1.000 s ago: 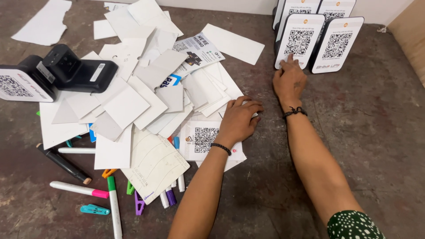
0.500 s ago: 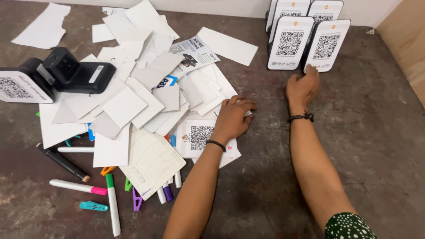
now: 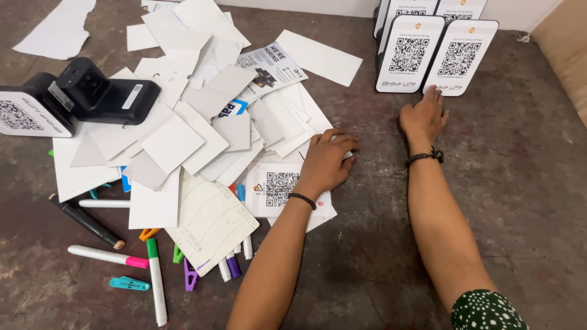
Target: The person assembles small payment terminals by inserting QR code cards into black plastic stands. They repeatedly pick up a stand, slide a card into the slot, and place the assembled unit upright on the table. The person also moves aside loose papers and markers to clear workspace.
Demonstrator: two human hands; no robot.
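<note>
Left hand [image 3: 327,160] lies flat on the cards [image 3: 183,140], gripping nothing; right hand [image 3: 423,116], open, touches a stand [image 3: 460,56]; the pile looks unsorted.

Four white stand-up code signs [image 3: 408,55], tall with rounded corners and black square patterns, are leaning against the wall at the far right, two in front and two behind. A white code sheet [image 3: 279,188] is lying flat near the middle of the dark tabletop [image 3: 520,183], partly under a wrist. A printed flyer [image 3: 269,68] with black and blue marks is resting on the heap of blank white cards [image 3: 171,143]. At the far left a small black-and-white device with a code label [image 3: 24,115] is sitting beside a black device [image 3: 104,95].
</note>
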